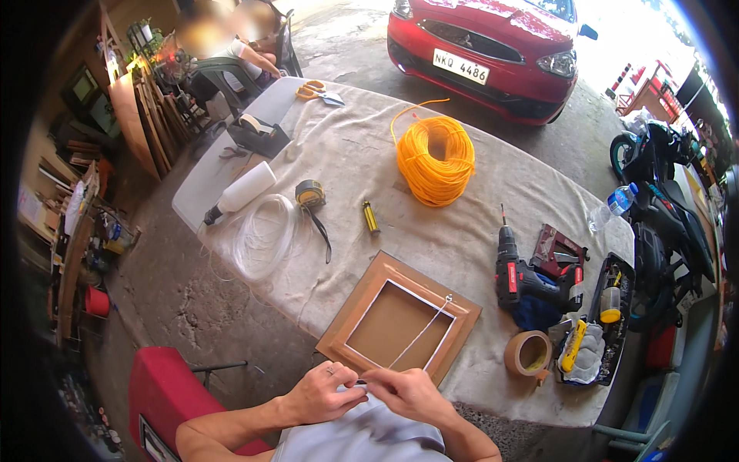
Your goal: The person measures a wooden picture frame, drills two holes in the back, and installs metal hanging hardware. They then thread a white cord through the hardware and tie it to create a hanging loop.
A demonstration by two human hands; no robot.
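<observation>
A brown wooden picture frame (412, 279) lies on the near edge of the table, with a brown backing board inside its white inner border. A thin white cord (419, 333) runs from a small metal fitting on its far right side toward my fingers. My right hand (413, 394) is closed in a pinch where the cord reaches the near side. Beside it, almost touching, is my left hand (322, 394), a ring on one finger and its fingertips curled together; what they grip is hidden. Both hands are just above my lap, at the frame's near edge.
On the cloth-covered table (362, 154) are an orange rope coil (436, 165), tape measure (309, 193), yellow cutter (371, 218), clear line coil (258, 239), cordless drill (519, 269), staple gun (558, 250), brown tape roll (528, 353) and black tool tray (616, 308). A red chair (165, 393) stands left.
</observation>
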